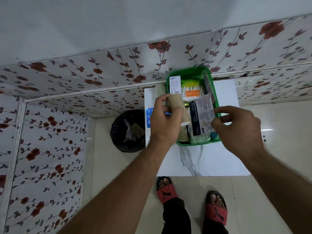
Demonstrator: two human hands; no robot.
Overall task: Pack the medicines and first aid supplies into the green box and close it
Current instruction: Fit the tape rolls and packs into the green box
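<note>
White tabletop [228, 157] bears the crowded green box [189, 71]; left hand [164, 119] grasps a tan roll [177, 105], right hand [236, 127] pinches a tablet strip [205, 114], which may jam and block the lid

Dim, even indoor light, glare streak on the floor tile [266, 130], strong wide-angle bending at edges, slight softness.

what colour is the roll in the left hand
Tan brown roll, left hand; head view.
</note>
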